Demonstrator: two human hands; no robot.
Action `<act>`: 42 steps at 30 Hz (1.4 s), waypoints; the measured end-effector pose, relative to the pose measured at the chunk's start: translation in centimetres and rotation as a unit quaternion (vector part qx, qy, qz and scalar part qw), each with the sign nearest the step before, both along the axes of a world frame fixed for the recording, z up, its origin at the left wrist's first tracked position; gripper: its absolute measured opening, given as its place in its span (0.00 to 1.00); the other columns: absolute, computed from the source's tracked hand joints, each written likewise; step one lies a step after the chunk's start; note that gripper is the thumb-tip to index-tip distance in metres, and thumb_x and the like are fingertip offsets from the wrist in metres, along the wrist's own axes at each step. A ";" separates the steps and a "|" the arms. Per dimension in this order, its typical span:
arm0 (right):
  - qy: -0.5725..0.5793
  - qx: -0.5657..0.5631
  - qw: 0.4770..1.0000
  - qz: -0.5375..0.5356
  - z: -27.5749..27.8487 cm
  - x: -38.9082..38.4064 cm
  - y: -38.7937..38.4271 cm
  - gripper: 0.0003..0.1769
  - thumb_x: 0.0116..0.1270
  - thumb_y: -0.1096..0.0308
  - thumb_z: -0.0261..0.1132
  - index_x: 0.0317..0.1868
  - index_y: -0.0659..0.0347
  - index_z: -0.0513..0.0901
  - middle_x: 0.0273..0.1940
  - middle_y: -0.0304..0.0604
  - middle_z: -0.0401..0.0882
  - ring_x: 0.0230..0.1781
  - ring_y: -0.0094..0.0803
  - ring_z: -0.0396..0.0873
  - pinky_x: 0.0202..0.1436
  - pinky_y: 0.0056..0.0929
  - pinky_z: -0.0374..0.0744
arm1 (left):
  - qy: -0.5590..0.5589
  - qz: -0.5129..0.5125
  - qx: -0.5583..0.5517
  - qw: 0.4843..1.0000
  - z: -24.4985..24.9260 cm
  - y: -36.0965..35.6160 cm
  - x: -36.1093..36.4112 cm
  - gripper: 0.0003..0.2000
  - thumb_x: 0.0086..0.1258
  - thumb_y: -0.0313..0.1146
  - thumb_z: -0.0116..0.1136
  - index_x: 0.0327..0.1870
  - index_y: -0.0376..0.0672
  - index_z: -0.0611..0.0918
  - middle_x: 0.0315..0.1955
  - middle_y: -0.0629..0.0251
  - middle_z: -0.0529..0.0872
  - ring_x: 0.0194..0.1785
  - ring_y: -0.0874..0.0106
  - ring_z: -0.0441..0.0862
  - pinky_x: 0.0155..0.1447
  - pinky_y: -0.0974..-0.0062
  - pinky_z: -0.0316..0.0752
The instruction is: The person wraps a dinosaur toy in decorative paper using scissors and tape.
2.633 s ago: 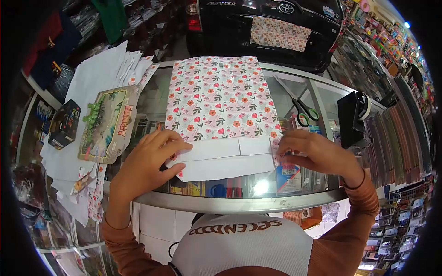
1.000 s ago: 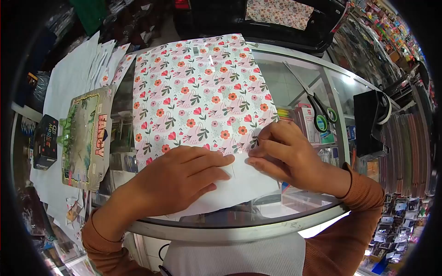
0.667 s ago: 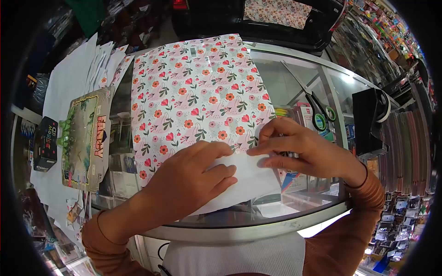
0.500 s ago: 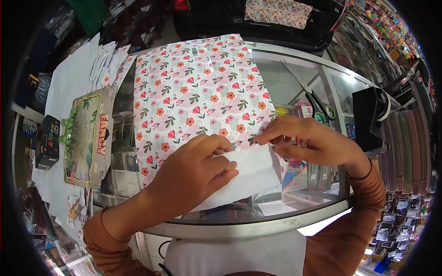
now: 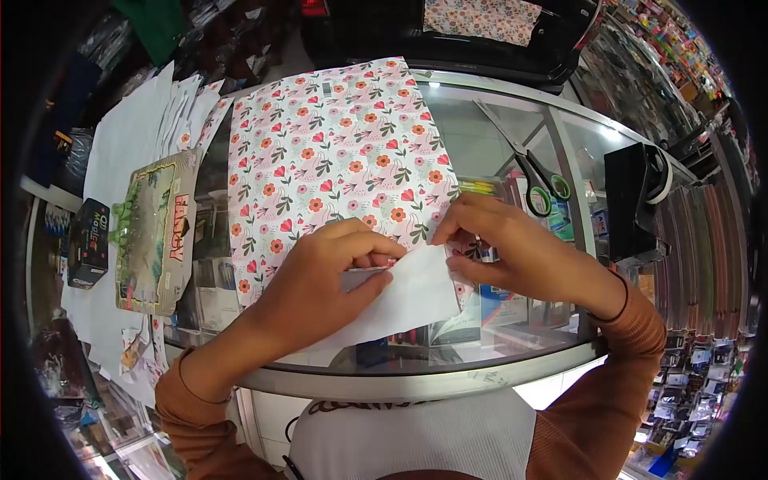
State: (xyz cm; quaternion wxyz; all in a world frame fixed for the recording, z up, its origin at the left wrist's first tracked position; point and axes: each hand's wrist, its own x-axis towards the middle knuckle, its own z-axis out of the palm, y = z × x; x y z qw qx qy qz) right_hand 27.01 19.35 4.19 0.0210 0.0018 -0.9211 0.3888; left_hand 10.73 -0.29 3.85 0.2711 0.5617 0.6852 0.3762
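A sheet of floral wrapping paper lies on the glass counter, its near end turned back so that the white underside shows. My left hand pinches the raised part of that edge between thumb and curled fingers. At the right corner of the same flap, my right hand grips the paper with its fingertips and thumb. A gap is visible under the flap beside my left fingers. Whether anything lies inside the fold is hidden.
Black-and-green scissors and a black tape dispenser lie to the right. On the left are a "FANCY" package, a small black box and stacked white paper. The counter's metal edge runs nearest me.
The flap and the paper have shifted slightly left. My left thumb has come up against the flap's edge, which is now lifted, and my right hand has moved left with the corner.
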 end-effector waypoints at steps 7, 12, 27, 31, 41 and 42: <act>0.006 -0.070 0.997 -0.027 -0.5 0.2 -0.2 0.13 0.61 0.78 0.66 0.45 0.63 0.77 0.37 0.46 0.77 0.39 0.37 0.81 0.44 0.33 0.80 | 0.004 -0.013 0.024 1.000 -0.8 0.2 -0.7 0.12 0.61 0.23 0.67 0.47 0.37 0.86 0.38 0.63 0.85 0.40 0.76 0.82 0.45 0.77 0.76; 0.018 -0.042 0.998 -0.035 -0.8 -0.3 -0.8 0.12 0.60 0.75 0.68 0.43 0.66 0.79 0.36 0.43 0.76 0.35 0.31 0.78 0.42 0.30 0.78 | 0.138 -0.021 0.084 0.987 -0.4 -0.5 -0.3 0.17 0.58 0.22 0.68 0.50 0.38 0.84 0.37 0.61 0.86 0.39 0.70 0.84 0.47 0.72 0.78; 0.064 -0.018 0.996 -0.058 -1.2 -0.4 -2.0 0.11 0.58 0.77 0.66 0.41 0.64 0.77 0.34 0.45 0.74 0.36 0.38 0.77 0.40 0.35 0.77 | 0.113 0.014 0.083 0.990 -2.0 0.1 -0.1 0.10 0.60 0.31 0.69 0.42 0.43 0.85 0.35 0.61 0.83 0.43 0.62 0.82 0.47 0.66 0.77; 0.089 0.007 0.995 -0.037 -2.1 0.4 -1.9 0.12 0.59 0.77 0.67 0.43 0.64 0.78 0.37 0.45 0.74 0.38 0.38 0.76 0.42 0.35 0.76 | 0.242 -0.049 0.125 0.961 -1.5 -0.2 -0.4 0.10 0.59 0.29 0.66 0.42 0.43 0.86 0.33 0.66 0.82 0.40 0.67 0.81 0.44 0.68 0.76; 0.185 0.130 0.973 0.041 -2.1 1.9 -2.2 0.14 0.61 0.73 0.70 0.46 0.65 0.80 0.44 0.46 0.75 0.44 0.41 0.76 0.47 0.37 0.76 | 0.421 -0.088 0.191 0.882 -0.9 -1.7 0.9 0.19 0.51 0.28 0.62 0.47 0.42 0.87 0.35 0.69 0.83 0.36 0.71 0.81 0.38 0.72 0.76; 0.181 0.122 0.975 0.038 -1.8 2.2 -2.3 0.14 0.61 0.73 0.70 0.47 0.65 0.80 0.44 0.46 0.75 0.44 0.41 0.76 0.48 0.37 0.77 | 0.425 -0.090 0.193 0.880 -1.1 -1.8 0.9 0.19 0.51 0.28 0.62 0.48 0.43 0.87 0.35 0.69 0.83 0.36 0.70 0.81 0.38 0.73 0.76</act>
